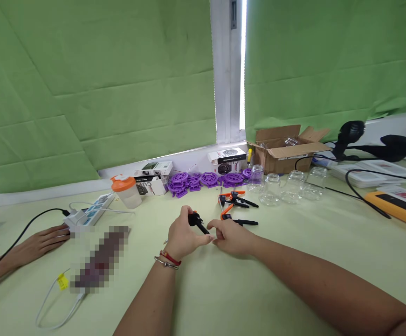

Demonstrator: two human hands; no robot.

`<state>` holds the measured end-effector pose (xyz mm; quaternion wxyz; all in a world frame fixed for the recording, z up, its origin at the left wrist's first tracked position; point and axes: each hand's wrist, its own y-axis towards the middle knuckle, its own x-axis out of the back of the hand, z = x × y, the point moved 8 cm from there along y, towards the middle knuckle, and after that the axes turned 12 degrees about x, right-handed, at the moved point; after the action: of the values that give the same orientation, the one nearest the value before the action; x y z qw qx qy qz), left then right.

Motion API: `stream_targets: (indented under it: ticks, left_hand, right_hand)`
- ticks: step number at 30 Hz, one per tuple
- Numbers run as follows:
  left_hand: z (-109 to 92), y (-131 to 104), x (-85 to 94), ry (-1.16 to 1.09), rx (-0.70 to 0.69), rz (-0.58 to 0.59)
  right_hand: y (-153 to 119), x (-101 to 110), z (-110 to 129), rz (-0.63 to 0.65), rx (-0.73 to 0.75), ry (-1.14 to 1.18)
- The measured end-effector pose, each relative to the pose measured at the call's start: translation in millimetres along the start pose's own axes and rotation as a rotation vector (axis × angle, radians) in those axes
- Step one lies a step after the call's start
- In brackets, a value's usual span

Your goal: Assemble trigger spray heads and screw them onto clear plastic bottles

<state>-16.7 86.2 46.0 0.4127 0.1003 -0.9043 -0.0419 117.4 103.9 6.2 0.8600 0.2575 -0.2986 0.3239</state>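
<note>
A black tool-like part (pixel 199 223) with a rounded head and a narrow shaft is held in my left hand (pixel 184 234), which wears a red bracelet and a metal bangle at the wrist. My right hand (pixel 231 236) has its fingers curled in at the shaft's lower end; whether they grip anything is too small to tell. Just behind my right hand, several black-handled tools with orange parts (pixel 238 201) lie on the pale table (pixel 216 298). Purple wheel-shaped plastic pieces (pixel 209 179) form a row farther back.
Glass jars (pixel 271 191) and an open cardboard box (pixel 286 158) are at back right. A shaker cup (pixel 129 193) stands at left near a power strip (pixel 98 207). Another person's hand (pixel 47 240) rests at far left. An orange-and-black case (pixel 398 210) lies at right.
</note>
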Motion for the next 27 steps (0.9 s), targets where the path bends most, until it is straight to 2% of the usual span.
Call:
stream_targets:
  ticks: [3,6,8,11,18,22,25,27]
  left_hand:
    - [-1.4,-0.4,0.1,0.011,0.001,-0.014]
    - [-3.4,-0.9,-0.5,0.036,-0.011,-0.036]
    - [-4.6,-1.5,-1.3,0.063,-0.019,-0.047]
    - [-8.2,-3.0,-2.6,0.097,-0.048,-0.067]
    - [-13.8,-6.2,-1.6,0.067,-0.117,-0.159]
    - [-11.5,-4.6,-2.1,-0.049,-0.16,-0.137]
    - [-9.2,-2.7,1.1,-0.164,-0.2,-0.129]
    - [-3.8,-0.4,7.0,-0.257,-0.175,-0.166]
  right_hand:
    - [1.0,-1.1,-5.5,-0.051,-0.104,0.224]
    - [-0.1,-16.3,-4.1,-0.031,-0.219,0.64]
    - [-0.4,-26.3,1.6,-0.017,-0.235,0.867]
    - [0.8,-31.6,5.4,-0.052,-0.204,1.004]
    - [1.7,-27.2,0.1,-0.131,-0.251,0.975]
    - [1.9,-19.6,4.9,-0.135,-0.239,0.918]
    - [2.3,-5.7,5.1,-0.156,-0.197,0.708]
    - [3.2,10.5,6.7,-0.2,-0.098,0.409]
